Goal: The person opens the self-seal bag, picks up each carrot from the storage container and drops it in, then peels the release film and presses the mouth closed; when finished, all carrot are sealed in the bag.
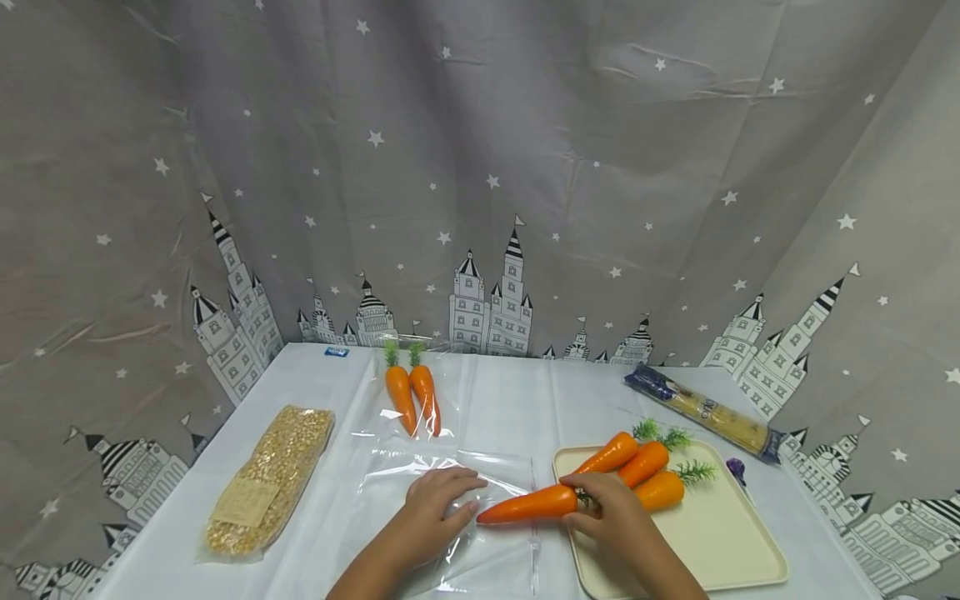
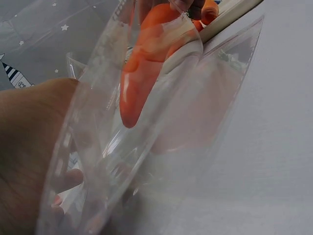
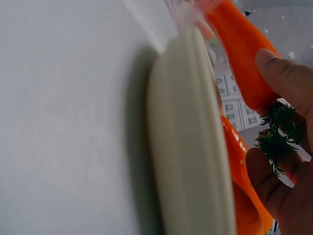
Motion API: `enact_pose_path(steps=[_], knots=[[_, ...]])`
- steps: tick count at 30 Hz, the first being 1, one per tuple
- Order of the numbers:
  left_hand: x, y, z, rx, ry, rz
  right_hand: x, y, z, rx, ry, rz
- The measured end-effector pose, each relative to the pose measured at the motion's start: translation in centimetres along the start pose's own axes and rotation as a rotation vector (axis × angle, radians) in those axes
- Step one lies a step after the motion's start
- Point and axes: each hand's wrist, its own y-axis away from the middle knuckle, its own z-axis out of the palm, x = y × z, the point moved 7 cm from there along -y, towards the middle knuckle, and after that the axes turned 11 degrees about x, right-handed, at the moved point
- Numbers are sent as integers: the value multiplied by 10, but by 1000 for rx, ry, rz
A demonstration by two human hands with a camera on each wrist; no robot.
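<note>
My right hand [image 1: 611,512] grips an orange carrot [image 1: 528,505] by its leafy end, thumb against the thick part in the right wrist view. The green leaves [image 3: 279,137] stick out among the fingers. The carrot's tip points left, over a clear plastic bag [image 1: 480,567], close to my left hand [image 1: 438,512]. Thumb and fingers of that hand stand apart at the bag. In the left wrist view the raised film [image 2: 161,103] overlaps the carrot and partly covers the left fingers. Three more carrots [image 1: 643,463] lie beside the right hand on a cream tray [image 1: 720,542].
A clear bag holding two carrots [image 1: 412,400] lies farther back. On the left is a labelled bag of yellow kernels [image 1: 273,479]. A pasta packet [image 1: 705,408] lies at the back right, near a small purple item [image 1: 736,472]. A blue wrapper [image 1: 336,352] sits at the back left.
</note>
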Motion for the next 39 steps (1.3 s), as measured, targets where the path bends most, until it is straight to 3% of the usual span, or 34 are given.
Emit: enact_pose_path(steps=[7,26,39], knots=[[1,0,0,3,-9,3,-7,-1,12,-37,-19,-14],[2,1,0,48,-35,17,-26,3,36,-208,-131,98],[0,-2,2,17,-75,1,-49,4,45,-298,-18,0]])
